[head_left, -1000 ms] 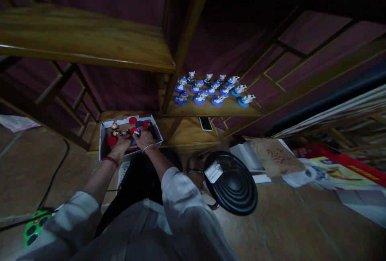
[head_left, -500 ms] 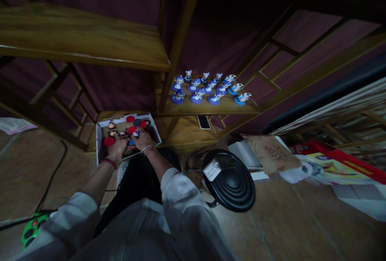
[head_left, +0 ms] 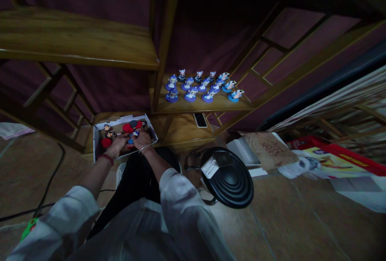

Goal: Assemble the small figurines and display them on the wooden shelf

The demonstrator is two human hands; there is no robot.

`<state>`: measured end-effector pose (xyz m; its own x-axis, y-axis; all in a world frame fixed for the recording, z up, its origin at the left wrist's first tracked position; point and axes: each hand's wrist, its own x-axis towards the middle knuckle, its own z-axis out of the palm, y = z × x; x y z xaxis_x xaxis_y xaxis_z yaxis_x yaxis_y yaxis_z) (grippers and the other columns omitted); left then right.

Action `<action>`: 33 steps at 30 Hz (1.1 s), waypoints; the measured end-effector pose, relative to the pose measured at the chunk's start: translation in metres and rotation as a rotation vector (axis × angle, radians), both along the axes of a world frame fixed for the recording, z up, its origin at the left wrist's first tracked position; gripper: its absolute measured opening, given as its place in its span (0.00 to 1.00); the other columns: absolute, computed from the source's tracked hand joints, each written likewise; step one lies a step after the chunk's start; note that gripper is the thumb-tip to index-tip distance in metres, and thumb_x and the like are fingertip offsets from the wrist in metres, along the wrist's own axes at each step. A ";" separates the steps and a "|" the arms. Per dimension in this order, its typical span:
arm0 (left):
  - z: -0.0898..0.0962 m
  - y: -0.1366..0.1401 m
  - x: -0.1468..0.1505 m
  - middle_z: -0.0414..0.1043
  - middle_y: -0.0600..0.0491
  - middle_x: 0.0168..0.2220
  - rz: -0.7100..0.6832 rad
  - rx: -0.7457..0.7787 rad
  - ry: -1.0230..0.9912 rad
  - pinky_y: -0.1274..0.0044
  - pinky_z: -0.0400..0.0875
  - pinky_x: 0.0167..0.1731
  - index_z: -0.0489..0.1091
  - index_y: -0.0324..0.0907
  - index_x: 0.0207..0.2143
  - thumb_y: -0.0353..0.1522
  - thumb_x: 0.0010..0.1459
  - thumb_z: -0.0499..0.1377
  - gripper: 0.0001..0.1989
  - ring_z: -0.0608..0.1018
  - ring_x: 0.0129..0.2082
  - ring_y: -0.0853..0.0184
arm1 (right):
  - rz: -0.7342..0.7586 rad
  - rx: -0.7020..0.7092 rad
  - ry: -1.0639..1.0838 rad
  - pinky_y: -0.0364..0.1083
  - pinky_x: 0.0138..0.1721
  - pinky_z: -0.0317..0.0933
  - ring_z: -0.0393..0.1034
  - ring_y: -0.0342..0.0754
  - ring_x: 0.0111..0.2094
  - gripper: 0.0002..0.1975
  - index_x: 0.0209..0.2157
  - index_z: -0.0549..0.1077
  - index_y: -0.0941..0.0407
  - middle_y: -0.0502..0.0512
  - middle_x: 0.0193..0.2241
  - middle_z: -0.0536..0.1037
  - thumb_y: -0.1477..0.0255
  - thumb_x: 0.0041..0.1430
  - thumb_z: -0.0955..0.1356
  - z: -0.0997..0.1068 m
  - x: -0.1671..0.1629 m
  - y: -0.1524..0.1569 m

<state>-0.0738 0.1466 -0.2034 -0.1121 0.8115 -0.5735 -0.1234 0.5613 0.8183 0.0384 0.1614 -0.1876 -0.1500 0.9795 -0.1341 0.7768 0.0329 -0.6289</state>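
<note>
A shallow white cardboard box point(head_left: 95, 145) holds several small figurines and loose round red bases. My left hand point(head_left: 118, 146) reaches over its front side, fingers stretched out among the pieces and palm down. Beside it, my right hand point(head_left: 142, 139) has its fingers closed around a small blue-and-white figurine point(head_left: 135, 133); a blue piece point(head_left: 130, 140) lies between the hands. Dark-haired figurines point(head_left: 108, 134) lie at the box's left, near a red base point(head_left: 106, 143). My fingertips are small and dim in view.
Rows of purple, blue and dark figurines point(head_left: 190, 94) stand on the wooden shelf point(head_left: 199, 107) to the right. Below lies a phone point(head_left: 200, 120). A round black stool point(head_left: 230, 184) carries a small box. Packages lie on the floor at right, cables at left.
The view has shifted slightly, so the shelf and box appear further left. My left hand has shifted a little within the box; my right hand keeps its hold on the figurine.
</note>
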 end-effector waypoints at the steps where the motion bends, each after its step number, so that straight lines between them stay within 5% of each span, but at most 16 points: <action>1: 0.000 0.001 0.000 0.73 0.48 0.35 -0.001 0.008 0.001 0.80 0.73 0.23 0.67 0.39 0.43 0.23 0.53 0.51 0.15 0.76 0.23 0.71 | -0.018 -0.011 -0.009 0.44 0.41 0.62 0.70 0.47 0.39 0.12 0.41 0.65 0.57 0.57 0.37 0.75 0.69 0.53 0.63 0.000 0.000 0.001; 14: 0.007 0.019 -0.001 0.73 0.47 0.37 -0.078 0.078 0.016 0.80 0.74 0.28 0.69 0.37 0.41 0.23 0.51 0.53 0.14 0.77 0.31 0.68 | -0.162 -0.042 0.026 0.44 0.40 0.63 0.70 0.48 0.40 0.12 0.39 0.66 0.57 0.58 0.37 0.76 0.69 0.52 0.63 0.001 -0.001 0.009; 23: 0.031 0.012 0.001 0.73 0.48 0.38 0.072 0.090 -0.108 0.77 0.74 0.37 0.70 0.37 0.39 0.19 0.50 0.52 0.14 0.76 0.36 0.68 | -0.077 0.005 0.123 0.40 0.42 0.61 0.69 0.43 0.41 0.12 0.41 0.67 0.54 0.51 0.38 0.75 0.71 0.52 0.64 0.003 0.000 0.014; 33: 0.024 -0.002 -0.004 0.74 0.50 0.36 0.110 0.172 -0.284 0.76 0.74 0.37 0.72 0.36 0.34 0.15 0.47 0.53 0.15 0.76 0.37 0.68 | 0.059 0.046 0.082 0.41 0.43 0.61 0.69 0.43 0.41 0.15 0.44 0.67 0.53 0.51 0.39 0.75 0.72 0.52 0.64 0.002 0.007 0.014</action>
<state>-0.0777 0.1443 -0.1793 -0.0601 0.8906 -0.4507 -0.4119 0.3892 0.8240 0.0457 0.1759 -0.1853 -0.2159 0.9736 -0.0743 0.7185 0.1069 -0.6872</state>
